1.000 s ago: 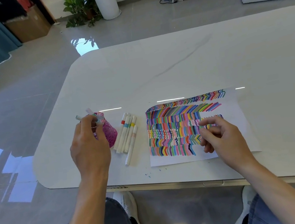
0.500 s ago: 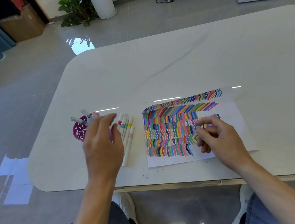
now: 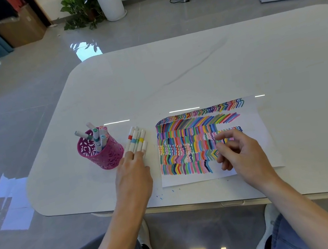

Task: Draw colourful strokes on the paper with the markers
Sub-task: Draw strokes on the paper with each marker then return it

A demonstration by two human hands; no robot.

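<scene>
Leftmost on the white bench [image 3: 193, 71]: pink perforated holder [image 3: 101, 156], upright, stuffed with capped markers [image 3: 98, 136] leaning at different angles. Just right of it, touching or nearly so: row of loose white markers [image 3: 137, 139] with coloured bands, lying side by side, pointing far. Resting on their near ends: left hand [image 3: 134, 177], palm down, fingers [image 3: 136, 157] straight and close together, clasping nothing. Further right, near the bench's near edge: paper [image 3: 253, 129], flat, covered in rows of colourful strokes, its right margin blank. Hovering over its near right part: right hand [image 3: 243, 154], fingers [image 3: 223, 136] loosely curled, nothing visible between them.
</scene>
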